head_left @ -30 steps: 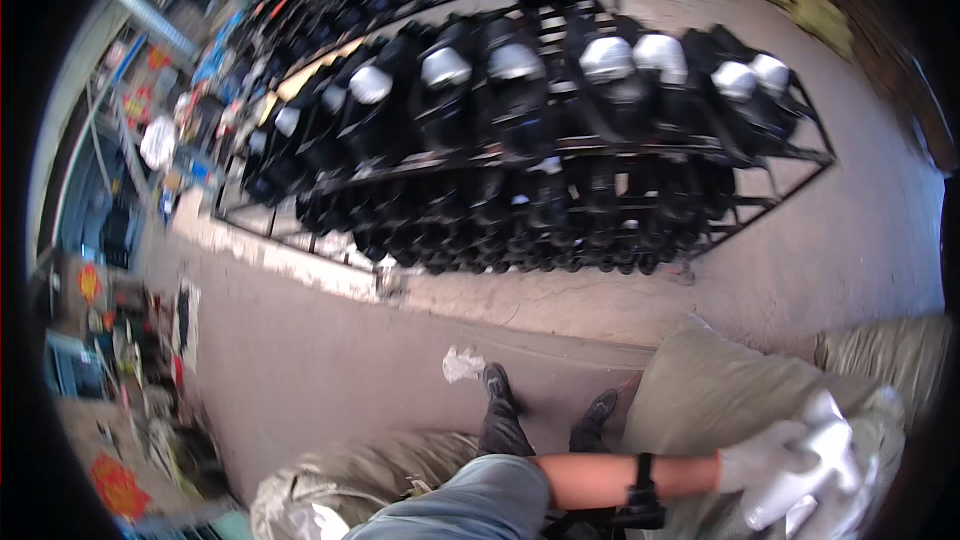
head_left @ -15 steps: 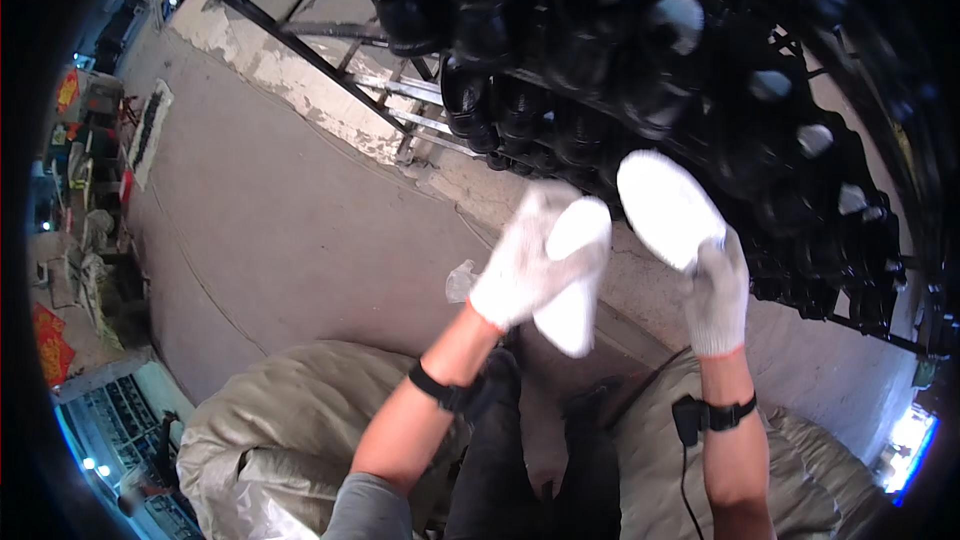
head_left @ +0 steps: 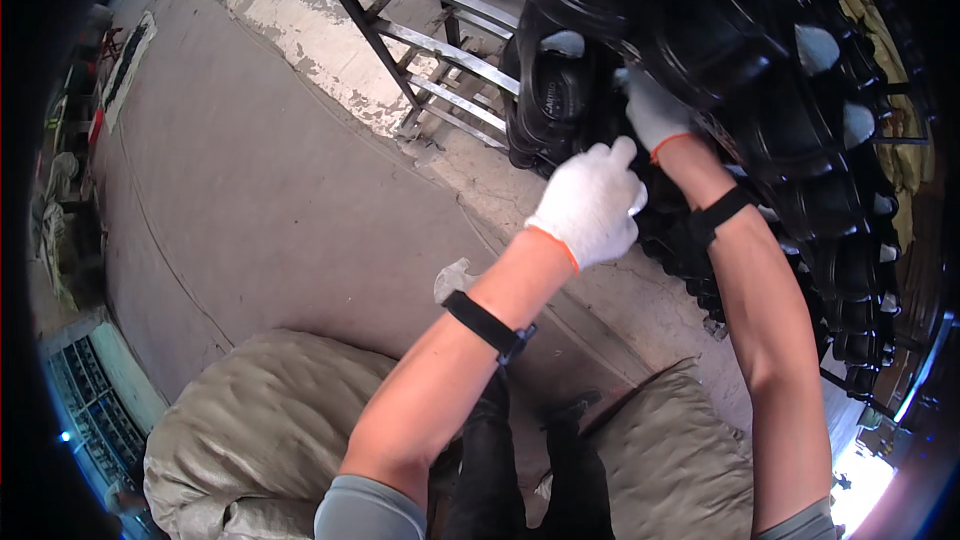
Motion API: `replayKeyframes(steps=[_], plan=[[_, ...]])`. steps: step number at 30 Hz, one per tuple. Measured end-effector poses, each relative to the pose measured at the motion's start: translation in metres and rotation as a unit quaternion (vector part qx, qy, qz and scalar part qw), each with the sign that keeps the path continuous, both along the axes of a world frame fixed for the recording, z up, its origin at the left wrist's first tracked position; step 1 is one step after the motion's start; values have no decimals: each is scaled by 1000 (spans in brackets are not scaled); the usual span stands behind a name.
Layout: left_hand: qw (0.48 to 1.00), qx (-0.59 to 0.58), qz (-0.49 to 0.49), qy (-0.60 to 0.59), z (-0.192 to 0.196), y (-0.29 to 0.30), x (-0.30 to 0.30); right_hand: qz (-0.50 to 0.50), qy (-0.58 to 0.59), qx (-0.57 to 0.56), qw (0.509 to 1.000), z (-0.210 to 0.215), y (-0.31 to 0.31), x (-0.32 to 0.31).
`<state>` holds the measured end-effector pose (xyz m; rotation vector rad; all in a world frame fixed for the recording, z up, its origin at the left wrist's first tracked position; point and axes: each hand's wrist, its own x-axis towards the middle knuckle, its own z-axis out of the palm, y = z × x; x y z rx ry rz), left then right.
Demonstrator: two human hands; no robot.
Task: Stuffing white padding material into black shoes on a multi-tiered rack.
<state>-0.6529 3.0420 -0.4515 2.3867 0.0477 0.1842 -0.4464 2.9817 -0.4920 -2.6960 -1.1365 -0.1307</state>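
My left hand (head_left: 592, 202), in a white knit glove, is closed in front of the lower shoes, its fingers curled; what it holds, if anything, is hidden. My right hand (head_left: 655, 110), gloved the same way, reaches in between the rows of black shoes, and its fingertips are lost among them. Nearest to both hands is a black shoe (head_left: 560, 95) with a pale piece (head_left: 565, 43) in its opening. Above the right hand hangs a row of larger-looking glossy black shoes (head_left: 690, 40), several with pale pieces showing inside.
A black metal rack (head_left: 385, 55) with pale bars carries the shoes. Bulky grey-brown sacks (head_left: 270, 430) (head_left: 670, 440) lie on either side of my legs. A scrap of clear plastic (head_left: 455, 280) lies on the concrete floor (head_left: 280, 210).
Both hands have moved up to the rack, the right one in among the shoes. The white oval insole-like pieces they held are out of sight. My view has shifted closer to the shoes.
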Motion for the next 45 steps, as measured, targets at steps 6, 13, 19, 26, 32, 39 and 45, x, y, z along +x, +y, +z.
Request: replayKeyframes(steps=[6, 13, 19, 26, 32, 39, 45], plan=[[986, -104, 69, -108, -27, 6, -76, -119, 229, -9, 966, 96, 0, -99], [828, -448, 284, 181, -114, -26, -69, 205, 210, 92, 951, -11, -147, -197], [967, -150, 203, 38, -212, 18, 22, -250, 534, 582, 560, -121, -128, -155], [981, -53, 184, 32, -252, 26, 10, -38, 180, 147, 972, -172, -53, -83], [989, -34, 144, 2, -248, 15, 4, 37, -188, 278, 941, -229, 25, -45], [982, -115, 126, 85, -229, 28, -38, 35, 171, -46, 984, -124, -46, -127], [993, -89, -45, 62, -121, -175, -134, -201, 277, 170, 924, 32, -365, -327]])
